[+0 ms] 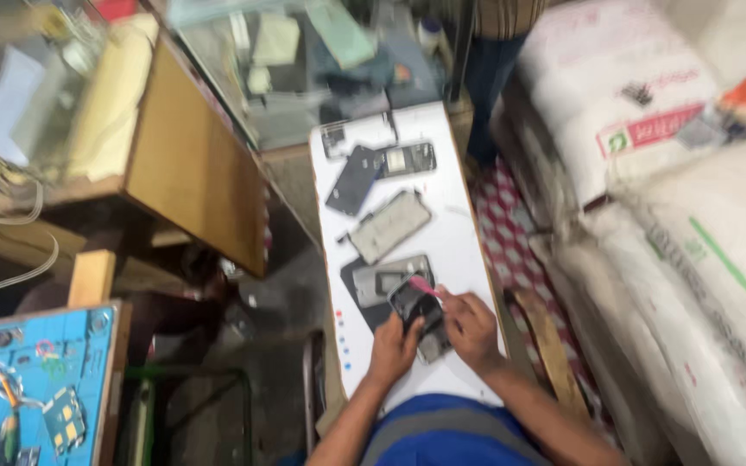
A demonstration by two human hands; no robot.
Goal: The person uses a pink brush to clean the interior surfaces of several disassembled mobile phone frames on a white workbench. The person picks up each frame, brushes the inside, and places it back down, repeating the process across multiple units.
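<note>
Steadying a dark phone part [414, 304] over the white surface [464, 242], my left hand [395, 343] grasps its edge; my right hand [470, 326] pinches a pink pick [422, 285]. Thin, likely fragile: hold by the edges.

Whole frame motion-blurred. Glass counter [304, 69] contents at 12 o'clock unreadable. Blue mat [36, 380] cut off at 8 o'clock. Phone [414, 306] partly covered by left hand [393, 345]; sack [649, 95] print smeared.

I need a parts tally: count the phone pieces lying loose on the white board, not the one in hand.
4, possibly more hidden under the hands: a dark back cover, an opened phone body beside it, a grey panel mid-board, and a grey phone frame just above the held phone.
</note>
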